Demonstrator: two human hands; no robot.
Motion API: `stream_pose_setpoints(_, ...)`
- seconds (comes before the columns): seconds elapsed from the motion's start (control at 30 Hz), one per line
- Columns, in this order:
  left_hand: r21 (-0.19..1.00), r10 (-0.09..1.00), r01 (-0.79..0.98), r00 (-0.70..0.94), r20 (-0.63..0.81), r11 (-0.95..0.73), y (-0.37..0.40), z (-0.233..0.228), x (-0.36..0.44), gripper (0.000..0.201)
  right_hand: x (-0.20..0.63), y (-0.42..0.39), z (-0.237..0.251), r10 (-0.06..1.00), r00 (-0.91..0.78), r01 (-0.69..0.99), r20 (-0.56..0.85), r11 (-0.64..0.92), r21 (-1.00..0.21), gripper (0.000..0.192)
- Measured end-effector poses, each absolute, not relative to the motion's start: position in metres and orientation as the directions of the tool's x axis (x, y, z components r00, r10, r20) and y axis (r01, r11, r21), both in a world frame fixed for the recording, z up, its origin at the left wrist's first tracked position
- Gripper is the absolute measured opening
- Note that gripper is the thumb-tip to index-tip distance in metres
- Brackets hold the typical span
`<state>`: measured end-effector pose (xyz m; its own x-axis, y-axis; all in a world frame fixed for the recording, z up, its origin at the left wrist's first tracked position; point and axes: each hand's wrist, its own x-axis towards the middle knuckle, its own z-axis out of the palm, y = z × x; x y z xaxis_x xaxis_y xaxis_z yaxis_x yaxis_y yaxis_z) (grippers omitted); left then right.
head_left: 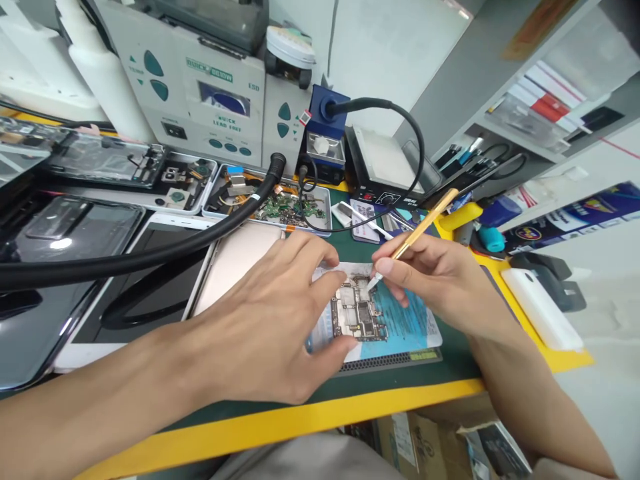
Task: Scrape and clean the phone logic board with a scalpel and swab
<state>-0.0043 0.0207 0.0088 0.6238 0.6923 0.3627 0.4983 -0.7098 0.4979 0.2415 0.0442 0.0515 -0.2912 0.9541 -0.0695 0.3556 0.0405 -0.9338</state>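
A small phone circuit board lies on a blue and white pad on the green mat. My left hand rests over the pad's left side, thumb and forefinger pinching the board's left edge. My right hand holds a gold-handled tool like a pen, its pale tip touching the board's top right corner.
A hot-air rework station stands at the back, its thick black hose crossing the left side. A blue soldering unit, trays of phone parts, opened phones and a tablet crowd the left. A white phone lies right.
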Motion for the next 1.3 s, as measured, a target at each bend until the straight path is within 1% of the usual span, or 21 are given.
stream_pose_setpoints(0.17, 0.467, 0.669, 0.493, 0.643, 0.373, -0.734, 0.0192, 0.0097, -0.0047, 0.045, 0.2389, 0.0432, 0.0496, 0.95, -0.295, 0.313, -0.103, -0.006, -0.95, 0.032)
stream_pose_setpoints(0.3, 0.457, 0.657, 0.485, 0.647, 0.386, -0.746, 0.018, 0.0091, -0.0049, 0.046, 0.2368, 0.0422, 0.05, 0.951, -0.286, 0.29, -0.118, -0.032, -0.957, 0.038)
stream_pose_setpoints(0.43, 0.461, 0.642, 0.46, 0.65, 0.407, -0.759, 0.0184, 0.009, -0.004, 0.047, 0.2364, 0.0434, 0.0493, 0.949, -0.284, 0.307, -0.136, -0.045, -0.951, 0.04)
stream_pose_setpoints(0.63, 0.466, 0.624, 0.437, 0.671, 0.402, -0.769, 0.0183, 0.0101, -0.0041, 0.038, 0.2369, 0.045, 0.0522, 0.946, -0.275, 0.368, -0.17, -0.06, -0.928, 0.037)
stream_pose_setpoints(0.97, 0.466, 0.624, 0.435, 0.666, 0.408, -0.77, 0.0178, 0.0097, -0.0049, 0.034, 0.2385, 0.0476, 0.052, 0.943, -0.281, 0.353, -0.181, -0.074, -0.933, 0.036)
stream_pose_setpoints(1.17, 0.463, 0.625, 0.441, 0.672, 0.398, -0.769, 0.0166, 0.0109, -0.0059, 0.036, 0.2371, 0.0468, 0.0521, 0.943, -0.29, 0.338, -0.162, -0.058, -0.939, 0.029)
stream_pose_setpoints(1.3, 0.468, 0.629, 0.442, 0.664, 0.404, -0.766, 0.0174, 0.0112, -0.0045, 0.035, 0.2346, 0.0456, 0.0545, 0.948, -0.282, 0.346, -0.151, -0.046, -0.937, 0.029)
